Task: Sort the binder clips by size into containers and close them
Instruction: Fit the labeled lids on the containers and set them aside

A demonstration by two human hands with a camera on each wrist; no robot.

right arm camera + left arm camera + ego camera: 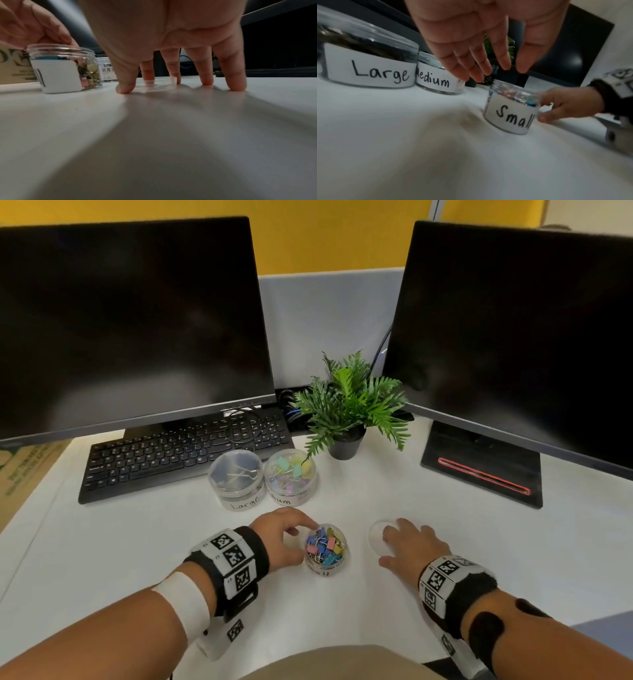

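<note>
The small jar (325,547), clear with a "Small" label (510,115), stands uncapped near the desk's front and holds several coloured binder clips. My left hand (301,530) hovers at its back left rim with fingers extended (513,69), gripping nothing. To the right a clear round lid (376,537) lies flat on the desk. My right hand (388,544) is spread over it, fingertips down on the desk around the lid (163,84). Behind stand the "Large" jar (236,477) and the "Medium" jar (291,475), side by side with clips inside.
A black keyboard (185,453) lies behind the jars on the left. A potted fern (346,412) stands at centre back. Two dark monitors (130,320) (513,337) flank it, the right one on a black base (479,470). A cardboard box (27,463) sits at far left.
</note>
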